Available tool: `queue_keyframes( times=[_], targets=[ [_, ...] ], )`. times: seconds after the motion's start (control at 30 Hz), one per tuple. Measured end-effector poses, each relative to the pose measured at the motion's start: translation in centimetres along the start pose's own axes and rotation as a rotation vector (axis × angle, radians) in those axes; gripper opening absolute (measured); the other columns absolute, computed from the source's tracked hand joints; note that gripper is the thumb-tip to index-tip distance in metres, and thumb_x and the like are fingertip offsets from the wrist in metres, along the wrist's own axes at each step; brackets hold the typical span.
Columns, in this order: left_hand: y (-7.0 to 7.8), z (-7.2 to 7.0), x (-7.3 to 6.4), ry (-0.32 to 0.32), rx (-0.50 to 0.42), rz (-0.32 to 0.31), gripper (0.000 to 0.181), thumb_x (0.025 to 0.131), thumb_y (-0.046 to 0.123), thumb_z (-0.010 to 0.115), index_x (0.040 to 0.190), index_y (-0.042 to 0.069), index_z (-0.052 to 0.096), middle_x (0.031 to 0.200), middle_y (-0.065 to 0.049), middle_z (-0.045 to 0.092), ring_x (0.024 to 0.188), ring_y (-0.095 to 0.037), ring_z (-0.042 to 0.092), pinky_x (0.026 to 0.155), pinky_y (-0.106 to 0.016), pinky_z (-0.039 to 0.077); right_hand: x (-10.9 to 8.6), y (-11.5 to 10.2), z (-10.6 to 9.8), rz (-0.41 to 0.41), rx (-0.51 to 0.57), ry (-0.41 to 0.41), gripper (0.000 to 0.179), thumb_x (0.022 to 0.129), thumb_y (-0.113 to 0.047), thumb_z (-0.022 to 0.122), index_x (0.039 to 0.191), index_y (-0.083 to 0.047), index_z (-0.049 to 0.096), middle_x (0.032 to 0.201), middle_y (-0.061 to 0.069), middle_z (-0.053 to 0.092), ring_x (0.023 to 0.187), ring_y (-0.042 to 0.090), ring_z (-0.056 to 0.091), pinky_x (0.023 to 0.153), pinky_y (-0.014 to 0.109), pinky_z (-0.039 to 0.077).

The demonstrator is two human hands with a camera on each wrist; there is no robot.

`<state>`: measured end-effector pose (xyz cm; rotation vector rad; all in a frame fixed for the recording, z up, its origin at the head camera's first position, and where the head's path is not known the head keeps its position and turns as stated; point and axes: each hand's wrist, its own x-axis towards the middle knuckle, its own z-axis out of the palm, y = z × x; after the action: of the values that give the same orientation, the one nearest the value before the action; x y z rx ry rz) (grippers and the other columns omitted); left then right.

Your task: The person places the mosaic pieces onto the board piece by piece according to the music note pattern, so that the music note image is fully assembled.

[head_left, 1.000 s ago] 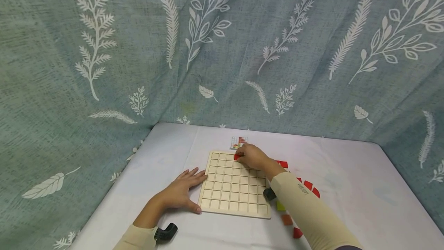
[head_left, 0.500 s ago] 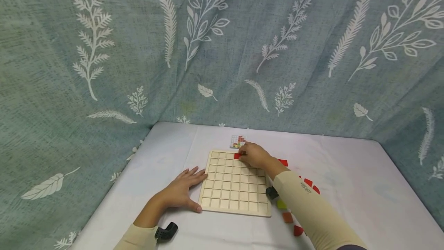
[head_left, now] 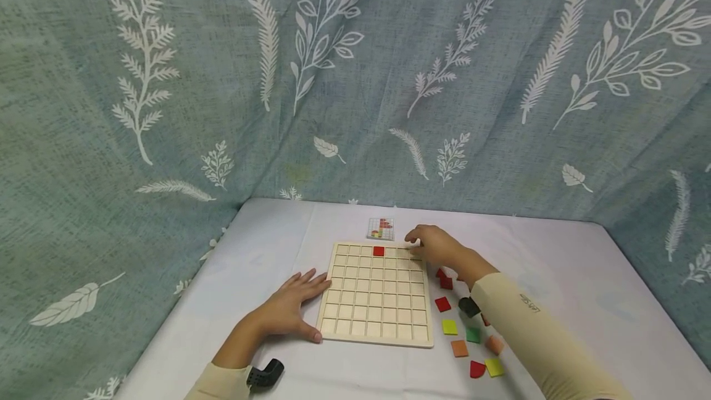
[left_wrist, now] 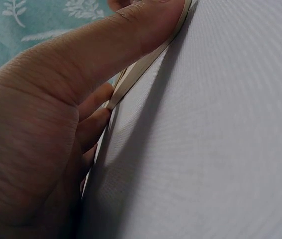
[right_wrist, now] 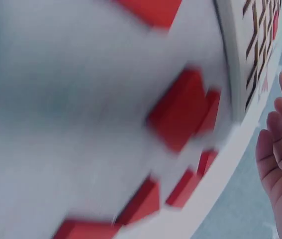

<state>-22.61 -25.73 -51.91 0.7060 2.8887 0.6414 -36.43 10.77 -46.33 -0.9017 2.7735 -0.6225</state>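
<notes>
A light wooden grid board (head_left: 369, 308) lies flat on the white cloth. One red square tile (head_left: 379, 251) sits in a cell of its far row. My left hand (head_left: 289, 308) rests at the board's left side, fingers spread and touching the edge; the left wrist view shows the thumb (left_wrist: 126, 35) against the rim. Above the board's far right corner hovers my right hand (head_left: 436, 247), its fingers loosely bent with nothing between them. Several red pieces (right_wrist: 178, 114) lie beneath that arm in the right wrist view, blurred, some hidden by the sleeve in the head view.
A small pattern card (head_left: 381, 228) lies behind the board. Right of the board are scattered loose pieces, among them a yellow square (head_left: 449, 327), a green square (head_left: 473, 334), an orange square (head_left: 459, 349) and a red rounded piece (head_left: 477, 369). A patterned curtain hangs behind the table.
My right hand has let go of the red tile, which stays in the far row, and has moved right, uncovering more loose pieces. The left hand has stayed in place.
</notes>
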Motion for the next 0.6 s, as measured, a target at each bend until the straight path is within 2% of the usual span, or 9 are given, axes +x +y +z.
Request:
queue_keyframes(
  times=[0.33,0.6],
  targets=[
    [-0.2,0.2,0.0,0.003,0.007,-0.004,0.121,0.048,0.083,0.071,0.149,0.024,0.042,0.156,0.007,0.030,0.147,-0.022,0.015,0.118,-0.048,0.006,-2.5,2.6,-2.3,0.003,-0.038,-0.009,0.029,0.091,-0.011,0.068,0.119,-0.004,0.068,0.105,0.005,0.065,0.091,0.017,0.061,0.078,0.035,0.053],
    [-0.2,0.2,0.0,0.002,0.000,-0.005,0.121,0.048,0.082,0.072,0.149,0.023,0.042,0.156,0.008,0.030,0.147,-0.021,0.015,0.118,-0.048,0.006,-3.4,4.6,-1.9,0.124,-0.035,-0.006,0.025,0.090,-0.010,0.069,0.115,-0.007,0.070,0.101,0.002,0.066,0.091,0.017,0.059,0.084,0.038,0.053]
  ],
)
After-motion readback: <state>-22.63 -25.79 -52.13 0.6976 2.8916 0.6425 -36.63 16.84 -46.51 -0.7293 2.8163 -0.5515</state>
